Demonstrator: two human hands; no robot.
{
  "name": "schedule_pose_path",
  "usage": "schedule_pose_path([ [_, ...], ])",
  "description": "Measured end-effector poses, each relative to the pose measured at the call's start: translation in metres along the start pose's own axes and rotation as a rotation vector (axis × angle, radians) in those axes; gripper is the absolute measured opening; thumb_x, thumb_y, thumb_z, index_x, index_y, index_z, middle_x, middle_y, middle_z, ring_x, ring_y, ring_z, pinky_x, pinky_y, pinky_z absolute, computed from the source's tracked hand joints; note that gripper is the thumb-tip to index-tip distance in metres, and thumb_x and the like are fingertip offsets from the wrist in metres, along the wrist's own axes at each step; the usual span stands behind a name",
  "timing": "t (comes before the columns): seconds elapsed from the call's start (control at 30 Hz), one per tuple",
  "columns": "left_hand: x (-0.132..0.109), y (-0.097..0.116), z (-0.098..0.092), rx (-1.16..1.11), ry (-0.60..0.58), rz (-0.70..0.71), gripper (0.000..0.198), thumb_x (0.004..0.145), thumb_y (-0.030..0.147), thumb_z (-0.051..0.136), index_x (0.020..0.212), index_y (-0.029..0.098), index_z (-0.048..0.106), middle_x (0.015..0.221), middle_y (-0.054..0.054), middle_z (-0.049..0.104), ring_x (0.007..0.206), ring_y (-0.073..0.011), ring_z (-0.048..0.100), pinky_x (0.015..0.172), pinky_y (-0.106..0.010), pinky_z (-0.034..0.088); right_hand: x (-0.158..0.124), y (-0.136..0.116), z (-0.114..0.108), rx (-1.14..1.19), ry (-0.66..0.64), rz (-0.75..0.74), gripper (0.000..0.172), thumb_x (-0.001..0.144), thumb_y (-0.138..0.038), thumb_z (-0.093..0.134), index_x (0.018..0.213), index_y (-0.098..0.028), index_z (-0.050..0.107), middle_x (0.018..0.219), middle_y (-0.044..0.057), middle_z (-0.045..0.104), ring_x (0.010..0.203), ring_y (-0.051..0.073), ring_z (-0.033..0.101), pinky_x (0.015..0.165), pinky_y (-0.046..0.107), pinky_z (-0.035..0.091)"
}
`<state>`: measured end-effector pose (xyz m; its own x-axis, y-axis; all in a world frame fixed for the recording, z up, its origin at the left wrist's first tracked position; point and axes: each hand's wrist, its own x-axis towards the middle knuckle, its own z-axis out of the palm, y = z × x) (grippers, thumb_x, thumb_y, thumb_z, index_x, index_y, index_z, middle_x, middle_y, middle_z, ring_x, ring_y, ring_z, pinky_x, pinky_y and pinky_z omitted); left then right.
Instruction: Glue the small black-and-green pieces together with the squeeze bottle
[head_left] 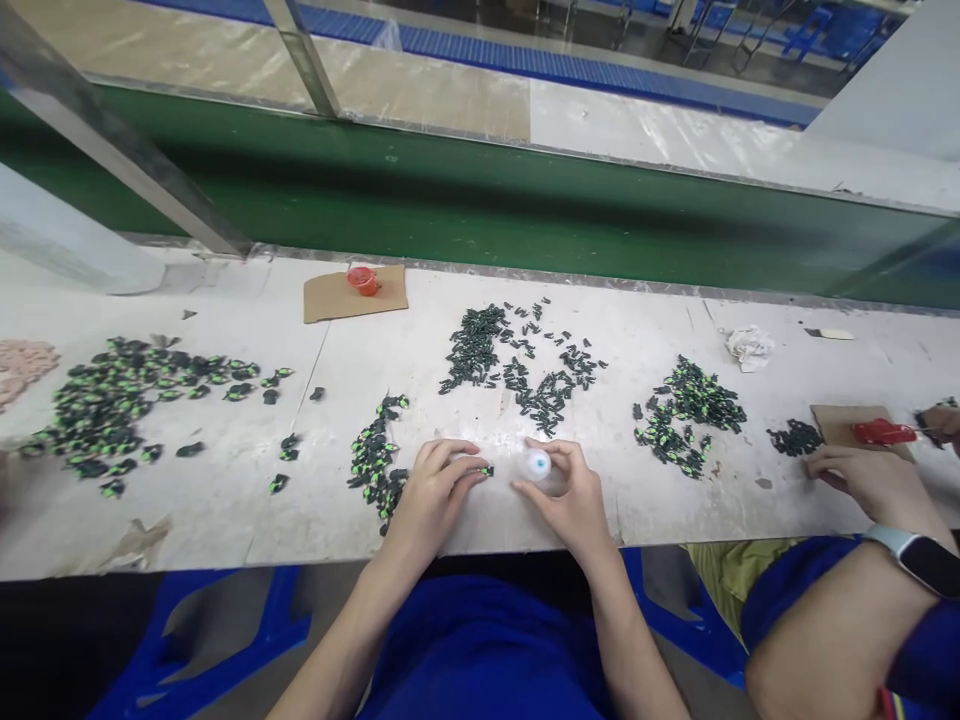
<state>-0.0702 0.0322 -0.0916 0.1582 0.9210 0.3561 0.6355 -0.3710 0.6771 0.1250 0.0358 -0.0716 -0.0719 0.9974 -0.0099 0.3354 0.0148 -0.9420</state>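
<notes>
Close to the table's near edge, my left hand (435, 482) pinches a small black-and-green plastic piece (488, 471) between thumb and fingertips. Just right of it, my right hand (574, 490) is closed around a small translucent white bottle (538, 463), its round end with a teal dot facing the camera. A pile of black-and-green pieces (371, 455) lies beside my left wrist. Beyond both hands are many loose slim dark green parts (476, 345). To the right of my right hand sits another pile of green-marked dark pieces (701, 395).
A bigger heap of black-and-green pieces (105, 405) covers the left side. A red cup (363, 281) stands on cardboard (322, 302) at the back. Crumpled white tissue (750, 347) lies to the right. A co-worker's hand (874, 480) is near a red object (885, 432).
</notes>
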Motion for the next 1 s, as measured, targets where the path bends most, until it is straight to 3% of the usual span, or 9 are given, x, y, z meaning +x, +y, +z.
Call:
schedule_pose_path([
  [0.13, -0.001, 0.001, -0.004, -0.080, 0.000, -0.068, 0.013, 0.091, 0.022, 0.055, 0.088, 0.023, 0.068, 0.087, -0.004, 0.071, 0.089, -0.0214, 0.062, 0.079, -0.035, 0.053, 0.002, 0.003, -0.029, -0.216, -0.040, -0.133, 0.031, 0.083, -0.018, 0.057, 0.114, -0.024, 0.060, 0.113, 0.009, 0.069, 0.098, 0.021, 0.067, 0.079, 0.035, 0.057],
  [0.27, -0.002, 0.007, -0.011, -0.135, 0.008, -0.161, 0.012, 0.089, 0.024, 0.055, 0.088, 0.023, 0.067, 0.086, -0.003, 0.072, 0.085, -0.0199, 0.066, 0.078, -0.032, 0.055, 0.023, 0.007, -0.051, -0.398, 0.055, -0.247, 0.029, 0.091, -0.018, 0.047, 0.112, -0.025, 0.066, 0.105, 0.007, 0.071, 0.099, 0.024, 0.064, 0.085, 0.042, 0.053],
  [0.5, -0.002, 0.023, -0.019, -0.187, 0.042, -0.217, 0.011, 0.087, 0.025, 0.058, 0.087, 0.023, 0.069, 0.084, -0.002, 0.073, 0.073, -0.0169, 0.068, 0.070, -0.028, 0.057, 0.065, 0.010, -0.037, -0.663, -0.049, -0.307, 0.020, 0.090, -0.014, 0.054, 0.089, -0.024, 0.071, 0.089, 0.007, 0.071, 0.089, 0.026, 0.057, 0.076, 0.041, 0.053],
  [0.67, -0.004, 0.035, -0.021, -0.237, 0.090, -0.234, 0.013, 0.088, 0.024, 0.057, 0.092, 0.024, 0.070, 0.084, -0.002, 0.073, 0.073, -0.0164, 0.068, 0.072, -0.029, 0.057, 0.060, 0.011, -0.032, -0.828, -0.067, -0.339, 0.026, 0.090, -0.009, 0.050, 0.098, -0.023, 0.070, 0.090, 0.010, 0.066, 0.089, 0.027, 0.053, 0.064, 0.036, 0.050],
  [0.87, -0.008, 0.048, -0.019, -0.360, 0.088, -0.300, 0.011, 0.088, 0.025, 0.059, 0.090, 0.024, 0.069, 0.089, -0.002, 0.073, 0.084, -0.0184, 0.069, 0.079, -0.031, 0.057, 0.027, -0.007, -0.052, -0.654, 0.191, -0.387, 0.021, 0.093, -0.021, 0.051, 0.094, -0.023, 0.072, 0.082, 0.008, 0.067, 0.080, 0.024, 0.058, 0.072, 0.038, 0.051],
  [1.0, -0.005, 0.064, -0.019, -0.414, 0.091, -0.263, 0.009, 0.088, 0.022, 0.060, 0.089, 0.023, 0.069, 0.085, -0.001, 0.072, 0.081, -0.0170, 0.068, 0.073, -0.027, 0.057, -0.013, -0.031, -0.045, -0.369, 0.459, -0.249, 0.009, 0.086, -0.026, 0.064, 0.087, -0.023, 0.072, 0.076, 0.004, 0.071, 0.062, 0.018, 0.059, 0.065, 0.035, 0.052],
])
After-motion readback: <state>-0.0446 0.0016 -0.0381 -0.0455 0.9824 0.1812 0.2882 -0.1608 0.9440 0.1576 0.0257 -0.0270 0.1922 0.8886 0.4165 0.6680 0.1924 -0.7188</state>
